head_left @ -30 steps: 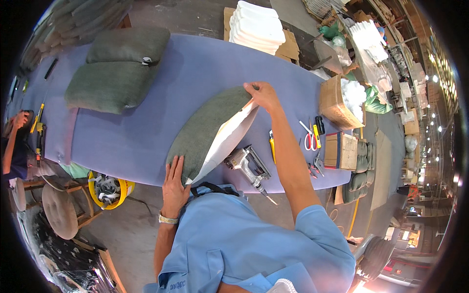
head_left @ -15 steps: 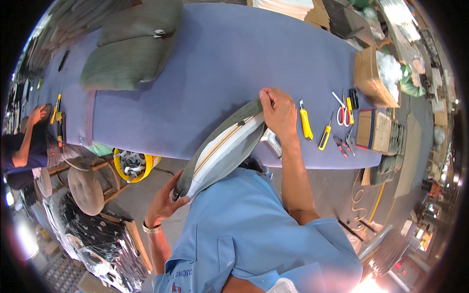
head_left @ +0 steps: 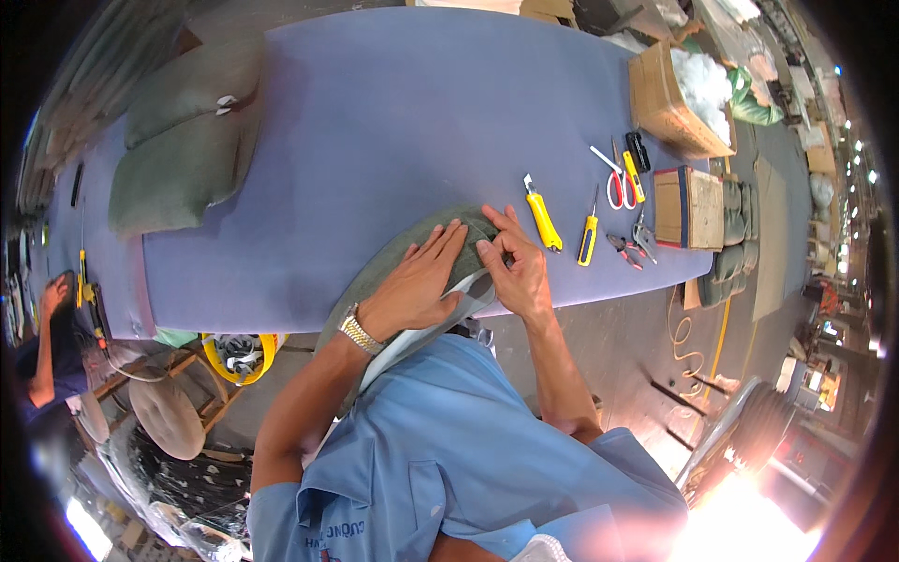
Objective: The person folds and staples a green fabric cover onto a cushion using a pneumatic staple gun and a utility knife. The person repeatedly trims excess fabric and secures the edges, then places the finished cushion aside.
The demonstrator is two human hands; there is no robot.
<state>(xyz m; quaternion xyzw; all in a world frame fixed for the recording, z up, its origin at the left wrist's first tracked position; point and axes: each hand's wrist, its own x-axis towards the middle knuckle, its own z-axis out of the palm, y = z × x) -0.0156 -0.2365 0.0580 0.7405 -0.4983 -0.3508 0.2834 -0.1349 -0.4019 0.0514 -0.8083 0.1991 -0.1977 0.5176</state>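
A dark green fabric-covered cushion [head_left: 384, 262] with a white underside rests tilted between the table's near edge and my lap. My left hand [head_left: 417, 286] presses on its green top with fingers stretched out. At the far right end of the cushion, my right hand [head_left: 515, 267] pinches the fabric edge between thumb and fingers. Part of the white underside shows below my hands; the lower left end is mostly behind my left forearm. Right of my hands lie a yellow utility knife [head_left: 543, 220] and a yellow-handled screwdriver [head_left: 588, 241].
On the blue table [head_left: 375, 122] are red-handled scissors [head_left: 615, 187], pliers [head_left: 644, 239] and a cardboard box [head_left: 679, 108] with white stuffing. Green cushions [head_left: 183, 169] lie at left. A yellow bucket [head_left: 267, 365] stands below the edge. Another person's hand [head_left: 56, 292] shows far left.
My left hand has left the cushion's lower end and now lies flat on its green top. The cushion has turned, green side up. The view has shifted, with the table things lying further left.
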